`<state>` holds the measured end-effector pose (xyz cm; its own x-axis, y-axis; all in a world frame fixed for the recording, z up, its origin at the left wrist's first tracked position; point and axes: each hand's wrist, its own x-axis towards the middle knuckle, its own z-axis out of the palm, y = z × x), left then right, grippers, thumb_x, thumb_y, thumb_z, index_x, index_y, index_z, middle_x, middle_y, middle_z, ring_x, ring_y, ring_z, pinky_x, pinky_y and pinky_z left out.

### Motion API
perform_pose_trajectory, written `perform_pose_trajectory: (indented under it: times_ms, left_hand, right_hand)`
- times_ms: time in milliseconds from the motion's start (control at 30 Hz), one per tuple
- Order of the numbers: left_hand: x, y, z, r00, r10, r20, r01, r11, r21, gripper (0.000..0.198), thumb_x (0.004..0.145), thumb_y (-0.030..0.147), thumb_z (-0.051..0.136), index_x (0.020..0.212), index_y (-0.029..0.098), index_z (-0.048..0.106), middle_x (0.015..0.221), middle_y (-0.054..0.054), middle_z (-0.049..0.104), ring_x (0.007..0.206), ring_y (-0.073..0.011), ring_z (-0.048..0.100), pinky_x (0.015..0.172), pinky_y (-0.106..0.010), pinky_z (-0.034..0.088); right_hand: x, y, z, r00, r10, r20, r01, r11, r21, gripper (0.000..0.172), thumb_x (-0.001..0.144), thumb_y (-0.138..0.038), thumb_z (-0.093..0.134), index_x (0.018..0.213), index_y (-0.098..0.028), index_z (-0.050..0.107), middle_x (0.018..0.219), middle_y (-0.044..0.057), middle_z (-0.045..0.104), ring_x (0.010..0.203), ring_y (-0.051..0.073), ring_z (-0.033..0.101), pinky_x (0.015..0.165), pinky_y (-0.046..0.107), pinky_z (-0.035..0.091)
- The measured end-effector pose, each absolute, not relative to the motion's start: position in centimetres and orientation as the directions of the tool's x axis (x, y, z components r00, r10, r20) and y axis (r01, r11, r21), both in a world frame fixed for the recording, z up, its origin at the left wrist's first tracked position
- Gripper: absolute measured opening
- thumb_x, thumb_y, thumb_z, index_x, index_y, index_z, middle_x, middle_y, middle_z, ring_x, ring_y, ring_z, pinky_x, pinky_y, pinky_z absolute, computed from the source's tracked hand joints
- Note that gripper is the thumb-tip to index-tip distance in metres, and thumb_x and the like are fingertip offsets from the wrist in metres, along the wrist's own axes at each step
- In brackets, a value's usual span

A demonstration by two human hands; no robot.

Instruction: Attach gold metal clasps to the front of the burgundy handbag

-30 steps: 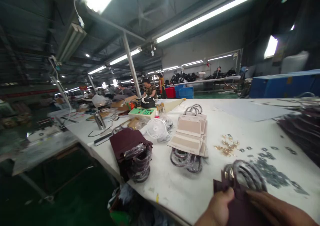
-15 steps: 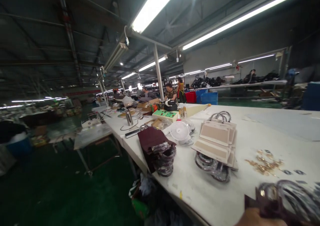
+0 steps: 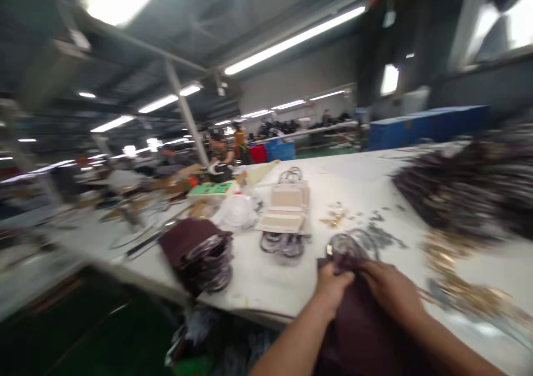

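Both hands are at a dark maroon bag panel [image 3: 360, 326] at the lower right, near the table's front edge. My left hand [image 3: 332, 287] pinches its upper left part, thumb on top. My right hand [image 3: 389, 287] grips the upper right part, fingers bent over the edge. Looped handles [image 3: 352, 244] in clear plastic stick up beyond the fingers, with a gold fitting [image 3: 329, 249] at their left. Motion blur hides the fingertips' exact contact. Left of the hands lies a maroon stack [image 3: 177, 245] with wrapped handles, and farther off a pile of beige panels [image 3: 287, 204] with handles.
On the white table [image 3: 258, 281] are a white fan [image 3: 237, 212], a green-topped control box [image 3: 211, 190], small gold pieces [image 3: 334, 215], dark small parts [image 3: 381, 234] and more gold hardware [image 3: 462, 279]. A large dark heap [image 3: 466, 184] stands at right. Co-workers [image 3: 220, 151] are in the background.
The view has swung to the right, bringing the dark heap and more gold hardware in. One hand showed at the lower right edge before; now both are on the maroon panel.
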<state>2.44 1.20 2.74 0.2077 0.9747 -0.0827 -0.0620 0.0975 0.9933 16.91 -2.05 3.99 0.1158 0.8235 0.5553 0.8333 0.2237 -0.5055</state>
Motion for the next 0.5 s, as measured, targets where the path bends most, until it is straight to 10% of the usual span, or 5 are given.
perform_pose_trajectory:
  times_ms: [167, 300, 500]
  left_hand:
    - [4.1, 6.2, 1.5, 0.280, 0.958, 0.067, 0.038, -0.080, 0.996, 0.059, 0.072, 0.032, 0.080, 0.128, 0.018, 0.066, 0.128, -0.015, 0.071, 0.120, -0.0321, 0.066, 0.112, -0.048, 0.044]
    - [3.7, 6.5, 0.8, 0.168, 0.954, 0.249, 0.284, -0.289, 0.914, 0.073, 0.080, 0.037, 0.075, 0.148, 0.025, 0.052, 0.141, -0.013, 0.064, 0.131, -0.0324, 0.059, 0.114, -0.049, 0.043]
    - [3.7, 6.2, 0.8, 0.217, 0.940, 0.262, 0.460, -0.335, 0.822, 0.042, 0.083, 0.050, 0.064, 0.113, 0.022, 0.069, 0.110, -0.010, 0.073, 0.106, -0.0316, 0.067, 0.099, -0.046, 0.051]
  right_hand:
    - [20.2, -3.9, 1.8, 0.096, 0.803, 0.589, 0.868, 0.221, -0.444, 0.046, 0.092, -0.021, 0.065, 0.138, -0.026, 0.063, 0.127, 0.011, 0.071, 0.116, 0.028, 0.065, 0.102, 0.044, 0.055]
    - [24.3, -8.3, 0.1, 0.203, 0.767, 0.609, 0.815, 0.213, -0.539, 0.025, 0.100, -0.030, 0.058, 0.121, -0.027, 0.071, 0.116, 0.008, 0.072, 0.105, 0.023, 0.069, 0.093, 0.037, 0.057]
    - [37.8, -11.8, -3.3, 0.640, 0.675, 0.367, 0.697, -0.310, -0.646, 0.035, 0.094, -0.037, 0.056, 0.117, -0.017, 0.073, 0.112, 0.014, 0.073, 0.080, 0.024, 0.071, 0.079, 0.039, 0.058]
